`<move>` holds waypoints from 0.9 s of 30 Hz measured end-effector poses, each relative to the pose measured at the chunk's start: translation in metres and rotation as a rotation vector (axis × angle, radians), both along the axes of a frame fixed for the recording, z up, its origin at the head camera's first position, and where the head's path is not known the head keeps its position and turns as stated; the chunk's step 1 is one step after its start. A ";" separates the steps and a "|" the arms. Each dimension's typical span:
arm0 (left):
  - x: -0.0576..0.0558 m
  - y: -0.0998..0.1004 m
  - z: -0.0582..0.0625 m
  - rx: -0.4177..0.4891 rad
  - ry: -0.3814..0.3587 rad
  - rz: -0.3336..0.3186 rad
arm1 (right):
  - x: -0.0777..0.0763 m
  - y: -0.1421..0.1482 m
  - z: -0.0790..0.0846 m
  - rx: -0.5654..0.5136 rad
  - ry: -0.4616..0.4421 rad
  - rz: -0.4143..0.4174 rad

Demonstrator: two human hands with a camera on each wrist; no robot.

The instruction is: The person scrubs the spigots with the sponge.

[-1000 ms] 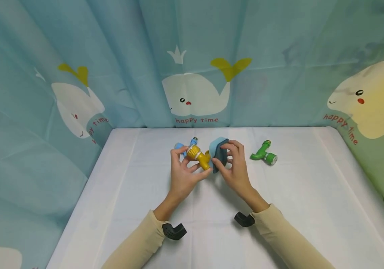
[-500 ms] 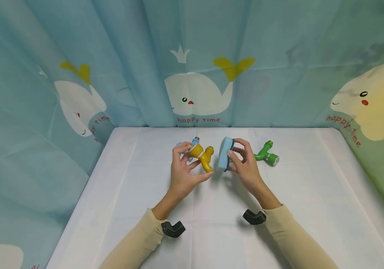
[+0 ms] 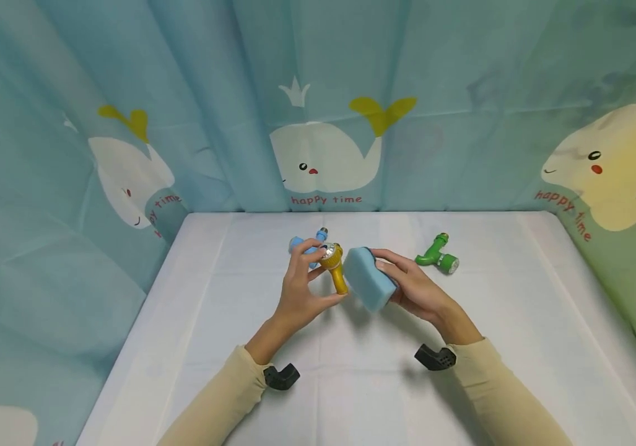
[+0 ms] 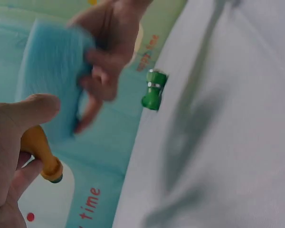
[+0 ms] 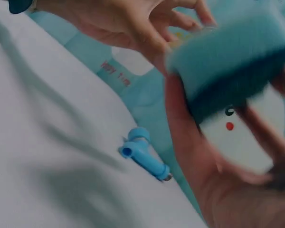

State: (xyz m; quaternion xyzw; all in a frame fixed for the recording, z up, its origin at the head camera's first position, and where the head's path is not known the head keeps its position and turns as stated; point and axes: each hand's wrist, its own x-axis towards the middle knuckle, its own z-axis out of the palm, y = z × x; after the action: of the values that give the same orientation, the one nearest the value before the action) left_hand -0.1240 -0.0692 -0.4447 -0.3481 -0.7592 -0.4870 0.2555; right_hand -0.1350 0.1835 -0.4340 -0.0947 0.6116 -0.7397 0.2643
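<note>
My left hand (image 3: pixel 301 290) holds a yellow toy faucet (image 3: pixel 339 275) above the table, thumb at its lower end and fingers at its ridged knob with a silvery face. In the left wrist view the yellow faucet (image 4: pixel 42 152) pokes out past the thumb. My right hand (image 3: pixel 415 288) grips a light blue sponge (image 3: pixel 370 279) with a darker backing layer, its soft face turned toward the faucet. The sponge (image 5: pixel 232 57) looks blurred in the right wrist view, with the thumb on one side and fingers on the other. Only a narrow gap separates sponge and faucet in the head view.
A blue faucet (image 5: pixel 147 156) lies on the white table (image 3: pixel 239 347) behind my left hand, partly covered by it in the head view. To the right lies a green faucet (image 3: pixel 437 255). A whale-print curtain (image 3: pixel 451 155) hangs along the back and sides.
The sponge has come away from the faucet and turned, so its light face shows more. The yellow faucet has rotated in my left hand, bringing the knob's silvery face toward the head camera.
</note>
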 end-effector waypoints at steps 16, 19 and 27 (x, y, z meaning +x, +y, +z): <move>0.001 0.004 -0.002 -0.074 -0.024 0.041 | 0.009 -0.029 0.009 0.354 0.635 -0.163; 0.002 0.004 -0.004 -0.073 -0.036 0.032 | 0.008 -0.030 0.011 0.375 0.653 -0.213; 0.001 0.004 -0.005 -0.091 -0.054 0.017 | -0.001 -0.032 0.009 0.447 0.761 -0.291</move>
State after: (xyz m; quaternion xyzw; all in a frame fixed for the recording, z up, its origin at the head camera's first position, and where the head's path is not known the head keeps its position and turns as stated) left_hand -0.1231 -0.0653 -0.4501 -0.3397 -0.7900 -0.4592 0.2229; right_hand -0.1356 0.1510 -0.4248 -0.2132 0.8165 -0.5317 -0.0713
